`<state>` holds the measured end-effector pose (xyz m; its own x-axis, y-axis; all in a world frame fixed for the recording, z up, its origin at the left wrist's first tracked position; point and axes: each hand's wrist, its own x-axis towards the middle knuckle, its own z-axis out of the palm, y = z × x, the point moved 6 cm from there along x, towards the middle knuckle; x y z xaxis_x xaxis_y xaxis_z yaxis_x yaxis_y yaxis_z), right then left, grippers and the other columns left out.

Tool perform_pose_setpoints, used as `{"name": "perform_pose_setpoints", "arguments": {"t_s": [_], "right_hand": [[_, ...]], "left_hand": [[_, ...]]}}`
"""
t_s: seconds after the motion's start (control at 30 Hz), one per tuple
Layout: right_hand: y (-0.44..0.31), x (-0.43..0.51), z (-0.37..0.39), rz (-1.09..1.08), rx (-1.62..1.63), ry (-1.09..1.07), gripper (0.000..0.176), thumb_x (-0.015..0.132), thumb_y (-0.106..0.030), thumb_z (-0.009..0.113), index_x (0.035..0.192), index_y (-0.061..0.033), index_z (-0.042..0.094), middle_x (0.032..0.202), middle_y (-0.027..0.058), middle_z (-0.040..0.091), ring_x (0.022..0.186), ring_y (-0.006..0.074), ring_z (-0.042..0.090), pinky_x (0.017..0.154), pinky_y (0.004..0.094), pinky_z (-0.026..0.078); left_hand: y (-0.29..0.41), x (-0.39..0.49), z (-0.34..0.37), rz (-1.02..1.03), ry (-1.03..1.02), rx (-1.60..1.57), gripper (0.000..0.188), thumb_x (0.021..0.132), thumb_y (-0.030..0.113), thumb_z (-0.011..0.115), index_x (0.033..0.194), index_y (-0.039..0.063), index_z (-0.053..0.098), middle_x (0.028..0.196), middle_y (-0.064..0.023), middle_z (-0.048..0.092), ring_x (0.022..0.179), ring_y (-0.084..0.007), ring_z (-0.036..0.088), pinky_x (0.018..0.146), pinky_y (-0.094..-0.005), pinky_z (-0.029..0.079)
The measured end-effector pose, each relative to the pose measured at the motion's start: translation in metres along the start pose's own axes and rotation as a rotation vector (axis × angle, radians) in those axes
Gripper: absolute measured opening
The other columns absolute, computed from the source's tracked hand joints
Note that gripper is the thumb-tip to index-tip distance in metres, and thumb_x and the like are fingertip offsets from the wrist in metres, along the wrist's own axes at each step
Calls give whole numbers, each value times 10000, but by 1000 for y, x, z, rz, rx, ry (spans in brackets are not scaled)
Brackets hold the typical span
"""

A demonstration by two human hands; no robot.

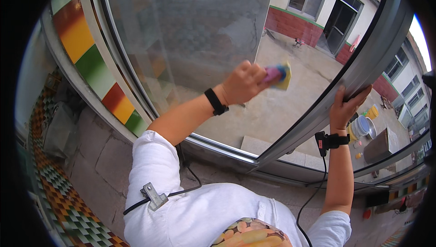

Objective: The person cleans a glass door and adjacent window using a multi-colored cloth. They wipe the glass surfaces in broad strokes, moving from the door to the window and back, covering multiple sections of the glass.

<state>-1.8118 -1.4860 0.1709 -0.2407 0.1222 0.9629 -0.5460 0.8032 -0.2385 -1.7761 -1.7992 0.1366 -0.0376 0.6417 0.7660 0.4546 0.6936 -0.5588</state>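
My left hand (244, 83) grips a pink, blue and yellow cleaning pad (281, 76) in front of the window pane (201, 19); hand and pad are blurred, and whether the pad touches the glass cannot be told. On the grey metal window frame (361, 58) at the right rests my right hand (345, 109), its fingers spread against the frame's side. Both wrists wear black straps, and the right one carries a small black device (322, 143) with a cable.
Colored tiles (95, 66) line the wall left of the window. Low in front runs the frame's bottom rail (224, 150). Through the glass a paved courtyard (276, 110) shows. Buckets (359, 126) and a brown box (379, 146) stand outside at the right. A black cable (308, 199) hangs beside the right arm.
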Motion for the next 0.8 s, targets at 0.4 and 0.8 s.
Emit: {"name": "perform_pose_setpoints", "arguments": {"t_s": [0.4, 0.8], "right_hand": [[-1, -1, 1, -23, 50, 7, 932, 955, -276, 685, 1627, 21, 111, 1587, 310, 305, 1399, 477, 375, 1150, 521, 327], [2, -1, 1, -7, 43, 1, 921, 970, -306, 675, 1624, 24, 118, 1583, 316, 299, 1397, 474, 379, 1168, 515, 308]], "left_hand": [[-166, -100, -73, -541, 6, 452, 283, 896, 173, 716, 1161, 77, 685, 867, -66, 637, 786, -285, 627, 709, -436, 487], [-51, -36, -20, -285, 12, 107, 307, 843, 114, 689, 1147, 113, 727, 885, -43, 574, 820, -249, 551, 698, -380, 426]]}}
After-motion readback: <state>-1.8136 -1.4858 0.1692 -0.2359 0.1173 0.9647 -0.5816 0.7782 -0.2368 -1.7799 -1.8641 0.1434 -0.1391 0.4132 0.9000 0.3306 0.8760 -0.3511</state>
